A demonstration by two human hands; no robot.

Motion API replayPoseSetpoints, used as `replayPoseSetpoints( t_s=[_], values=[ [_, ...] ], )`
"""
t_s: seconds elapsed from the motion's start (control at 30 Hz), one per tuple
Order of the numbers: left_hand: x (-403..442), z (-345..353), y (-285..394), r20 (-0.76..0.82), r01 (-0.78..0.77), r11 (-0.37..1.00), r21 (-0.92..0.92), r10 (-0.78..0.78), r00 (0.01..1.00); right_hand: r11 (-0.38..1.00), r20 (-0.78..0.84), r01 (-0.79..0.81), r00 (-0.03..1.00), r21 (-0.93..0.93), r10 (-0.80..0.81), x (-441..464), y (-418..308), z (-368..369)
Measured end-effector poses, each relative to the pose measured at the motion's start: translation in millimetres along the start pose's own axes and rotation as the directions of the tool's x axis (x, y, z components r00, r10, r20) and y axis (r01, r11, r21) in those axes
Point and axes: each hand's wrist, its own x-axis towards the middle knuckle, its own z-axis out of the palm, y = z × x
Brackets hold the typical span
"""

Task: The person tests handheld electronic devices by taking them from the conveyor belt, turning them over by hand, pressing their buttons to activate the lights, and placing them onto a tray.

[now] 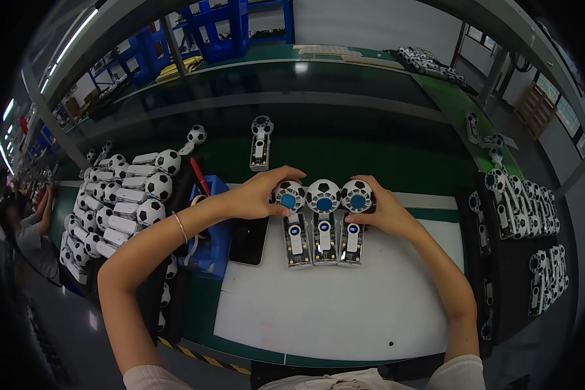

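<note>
Three handheld devices with soccer-ball heads stand side by side over the white mat, their blue round faces and small lit displays toward me. My left hand (pixel 273 192) pinches the ball head of the left device (pixel 297 240), thumb in front and fingers behind. On the other side, my right hand (pixel 379 209) grips the head of the right device (pixel 351 244). Between them the middle device (pixel 324 237) is pressed close to both neighbours, with no finger visibly on it. A similar device (pixel 260 143) lies alone on the green surface beyond my left hand.
Many similar devices (pixel 127 201) are stacked on the left, and more (pixel 520 205) fill dark racks at right. A blue bin (pixel 208 253) with a red pen (pixel 199 175) and a black phone (pixel 249 242) sit left of the white mat (pixel 331 312). Another person (pixel 29 237) sits far left.
</note>
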Motion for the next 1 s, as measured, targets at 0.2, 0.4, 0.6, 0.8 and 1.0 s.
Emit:
replayPoseSetpoints(
  t_s=[0.2,0.4,0.6,0.8,1.0],
  values=[
    [11,-18,-5,-0.012,0.043,0.994,-0.097,-0.045,0.999,1.0,0.1,-0.021,0.995,-0.006,0.021,4,8,-29],
    [80,-83,-24,-0.306,0.011,1.0,-0.014,-0.015,0.952,0.955,-0.141,0.028,0.99,0.294,0.015,58,4,-65],
    [147,-83,-44,-0.678,0.662,0.736,0.141,-0.416,0.607,0.653,-0.274,0.17,0.96,0.738,0.06,161,38,-45],
    [134,-20,-74,-0.475,0.823,0.561,0.09,-0.702,0.531,0.723,-0.075,-0.048,0.988,0.689,0.137,157,30,-17],
    [129,-25,-82,-0.367,0.668,0.739,-0.089,-0.648,0.668,0.78,0.186,-0.221,0.973,0.585,0.136,166,43,2]
  ],
)
